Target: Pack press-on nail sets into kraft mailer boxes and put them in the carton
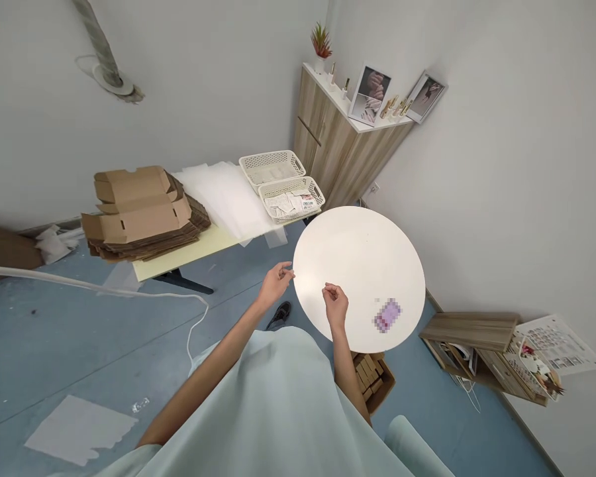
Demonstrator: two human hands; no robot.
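My left hand (275, 285) is at the left edge of a round white table (362, 252), its fingers apart and nothing visible in them. Over the near part of the tabletop, my right hand (336, 308) is closed, fingertips pressed together in a pinch. Whatever may be between those fingertips is too small to make out. To the right of that hand, a blurred purple rectangular item (387, 315) lies on the table.
On the left, a pale yellow bench (179, 258) bears stacked flat cardboard boxes (144, 212), white sheets (226, 195) and two white baskets (272, 165). An open carton (380, 391) of small boxes sits below the table. A white cable (104, 289) hangs at left; a wooden cabinet (338, 149) stands behind.
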